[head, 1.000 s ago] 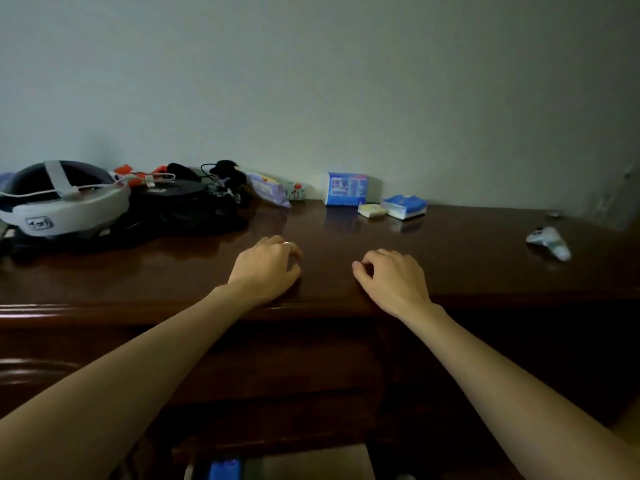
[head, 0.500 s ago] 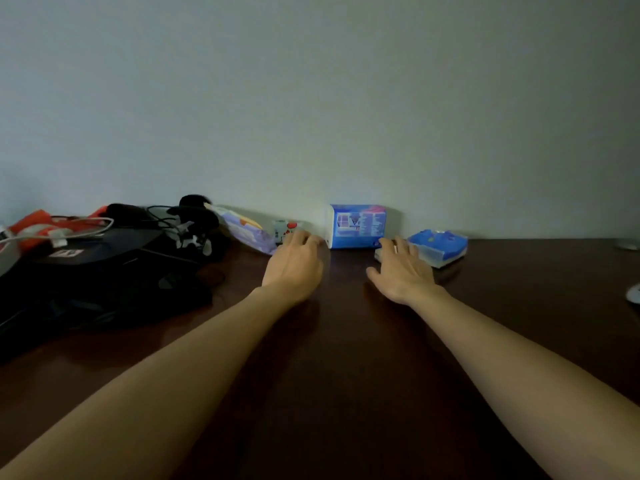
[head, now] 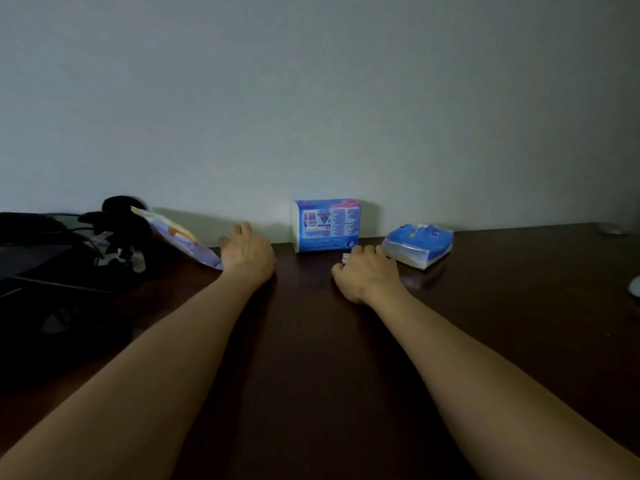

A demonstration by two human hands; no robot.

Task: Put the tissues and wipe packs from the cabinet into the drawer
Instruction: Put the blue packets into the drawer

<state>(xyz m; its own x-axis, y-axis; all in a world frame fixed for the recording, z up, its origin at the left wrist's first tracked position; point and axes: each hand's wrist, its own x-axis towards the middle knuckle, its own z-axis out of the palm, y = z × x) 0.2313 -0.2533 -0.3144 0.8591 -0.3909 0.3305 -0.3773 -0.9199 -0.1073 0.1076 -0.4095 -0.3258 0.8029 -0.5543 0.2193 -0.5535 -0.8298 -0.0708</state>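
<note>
On the dark wooden cabinet top (head: 311, 341), a blue box of tissues (head: 327, 225) stands upright against the wall. A flat blue tissue pack (head: 419, 244) lies to its right. A lavender wipe pack (head: 176, 237) leans at the left. My left hand (head: 247, 252) reaches palm down between the lavender pack and the blue box, and its fingertips are hidden. My right hand (head: 367, 271) curls over a small pale pack (head: 346, 258), of which only a white corner shows. It touches the flat blue pack's near edge.
Black bags, cables and gear (head: 69, 271) crowd the left of the cabinet top. A white object (head: 635, 285) pokes in at the right edge, and a small pale thing (head: 611, 230) lies by the wall at the far right.
Both hands moved from the cabinet's front edge to the packs at the wall. The view came closer. The left hand now covers the small pack beside the lavender one, and the right covers the pale pack.
</note>
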